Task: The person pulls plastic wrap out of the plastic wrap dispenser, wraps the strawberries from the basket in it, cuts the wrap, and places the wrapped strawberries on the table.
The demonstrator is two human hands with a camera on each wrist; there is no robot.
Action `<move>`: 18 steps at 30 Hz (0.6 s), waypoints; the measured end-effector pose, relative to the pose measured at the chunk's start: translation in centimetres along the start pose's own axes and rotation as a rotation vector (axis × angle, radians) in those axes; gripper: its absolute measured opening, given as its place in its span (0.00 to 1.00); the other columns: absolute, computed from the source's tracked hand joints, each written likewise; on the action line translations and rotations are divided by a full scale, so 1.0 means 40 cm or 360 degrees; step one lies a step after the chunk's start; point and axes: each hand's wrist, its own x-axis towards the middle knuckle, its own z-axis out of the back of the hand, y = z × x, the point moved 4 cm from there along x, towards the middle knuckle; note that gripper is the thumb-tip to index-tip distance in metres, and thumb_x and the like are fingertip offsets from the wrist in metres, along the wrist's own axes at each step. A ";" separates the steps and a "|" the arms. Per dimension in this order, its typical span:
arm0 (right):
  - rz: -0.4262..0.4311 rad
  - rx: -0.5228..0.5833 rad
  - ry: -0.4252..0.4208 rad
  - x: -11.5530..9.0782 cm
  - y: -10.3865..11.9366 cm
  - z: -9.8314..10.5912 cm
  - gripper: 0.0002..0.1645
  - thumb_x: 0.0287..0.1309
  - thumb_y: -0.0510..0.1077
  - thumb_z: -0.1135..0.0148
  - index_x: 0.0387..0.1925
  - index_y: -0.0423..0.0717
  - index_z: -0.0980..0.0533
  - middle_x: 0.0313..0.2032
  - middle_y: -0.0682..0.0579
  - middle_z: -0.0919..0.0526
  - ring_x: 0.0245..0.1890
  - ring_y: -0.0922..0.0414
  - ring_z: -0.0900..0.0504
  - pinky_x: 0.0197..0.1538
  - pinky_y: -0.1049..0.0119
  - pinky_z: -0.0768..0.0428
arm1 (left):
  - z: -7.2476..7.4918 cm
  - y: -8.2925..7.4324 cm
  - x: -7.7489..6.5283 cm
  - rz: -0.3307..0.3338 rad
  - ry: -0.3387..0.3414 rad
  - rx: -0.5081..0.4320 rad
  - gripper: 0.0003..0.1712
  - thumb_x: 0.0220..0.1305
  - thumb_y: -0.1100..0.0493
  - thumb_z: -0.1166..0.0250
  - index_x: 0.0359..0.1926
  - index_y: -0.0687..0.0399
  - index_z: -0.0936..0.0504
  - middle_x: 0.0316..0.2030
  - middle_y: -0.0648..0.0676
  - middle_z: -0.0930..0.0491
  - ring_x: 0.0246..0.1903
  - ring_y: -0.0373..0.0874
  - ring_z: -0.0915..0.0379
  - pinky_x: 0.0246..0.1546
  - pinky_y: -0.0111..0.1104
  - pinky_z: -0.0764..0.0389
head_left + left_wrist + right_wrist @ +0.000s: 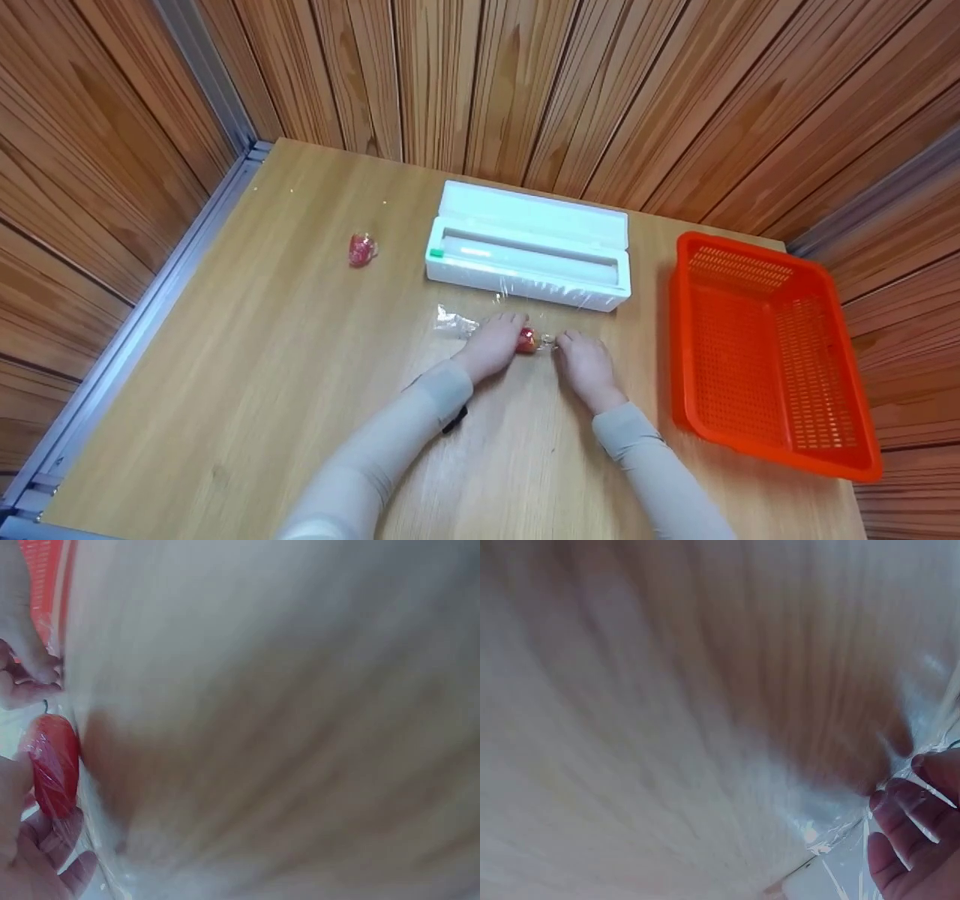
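Observation:
My left hand [493,346] grips a red fruit [55,765] with a thin stem, wrapped in clear cling film, low over the table in front of a white box. In the left wrist view the thumb and fingers [58,836] lie round its lower part. At the stem end, my right hand [587,365] pinches the gathered cling film [547,343]; in the right wrist view its fingertips are at the crumpled film [832,840]. A loose end of film [452,321] sticks out left of my left hand. The open white box [517,286] holds a film roll [529,256].
A second red film-wrapped item [361,250] lies on the wooden table [247,390], left of the box. An orange-red plastic basket [681,337] stands at the right. Wood-patterned walls [510,82] close off the back and sides. A metal rail [161,277] runs along the left edge.

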 end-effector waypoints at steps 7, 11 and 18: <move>-0.0070 0.0207 -0.0058 0.007 -0.017 0.005 0.05 0.54 0.40 0.46 0.27 0.45 0.25 0.27 0.51 0.24 0.33 0.51 0.25 0.37 0.57 0.27 | 0.008 0.008 -0.005 -0.0117 -0.0115 0.0058 0.11 0.63 0.54 0.53 0.45 0.46 0.30 0.39 0.52 0.26 0.41 0.47 0.29 0.44 0.39 0.28; -0.0146 0.0278 0.0028 0.011 -0.023 0.010 0.06 0.55 0.41 0.47 0.27 0.44 0.25 0.27 0.50 0.25 0.34 0.51 0.26 0.37 0.57 0.28 | 0.004 0.019 -0.010 -0.0121 -0.0104 0.0105 0.18 0.55 0.50 0.42 0.47 0.46 0.30 0.41 0.51 0.27 0.41 0.46 0.29 0.45 0.40 0.28; -0.0116 0.0239 -0.0059 0.013 0.010 0.041 0.09 0.49 0.39 0.42 0.36 0.44 0.25 0.33 0.49 0.22 0.37 0.50 0.24 0.41 0.54 0.27 | 0.004 0.033 -0.007 0.0024 -0.0065 0.0049 0.19 0.63 0.52 0.52 0.55 0.43 0.32 0.48 0.54 0.27 0.49 0.50 0.31 0.51 0.44 0.31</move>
